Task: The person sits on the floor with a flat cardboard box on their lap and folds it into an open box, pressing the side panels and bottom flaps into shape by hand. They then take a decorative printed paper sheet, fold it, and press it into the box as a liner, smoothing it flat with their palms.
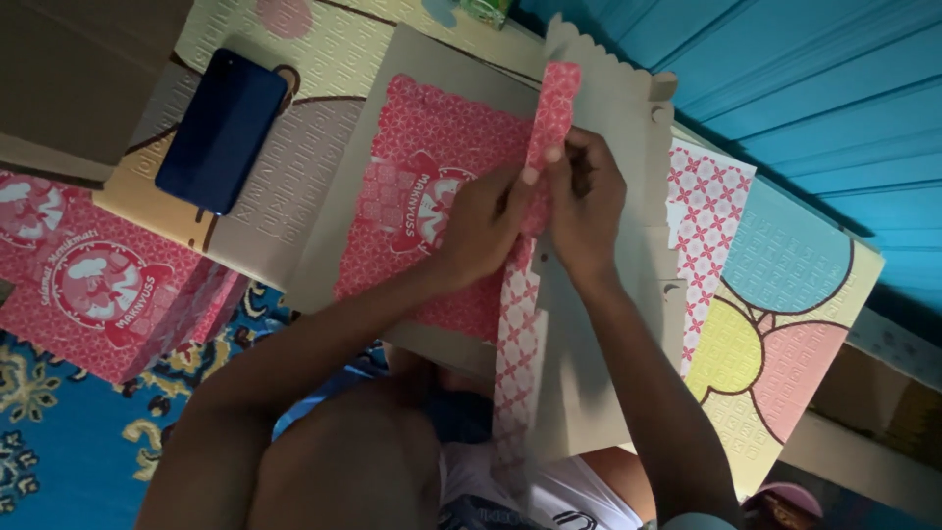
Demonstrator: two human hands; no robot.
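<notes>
Head view: hands (535, 221) on flap edge (549, 128)

A flat red-patterned carton blank (432, 196) with grey edges lies at centre. At nine o'clock sits a folded red box (93, 280); at ten o'clock, a dark blue phone (223, 130), screen unlit.

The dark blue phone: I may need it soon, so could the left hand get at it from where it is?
Probably yes. The phone lies uncovered on the patterned mat, nothing between it and the left hand, though that hand pinches the cardboard flap.
</notes>
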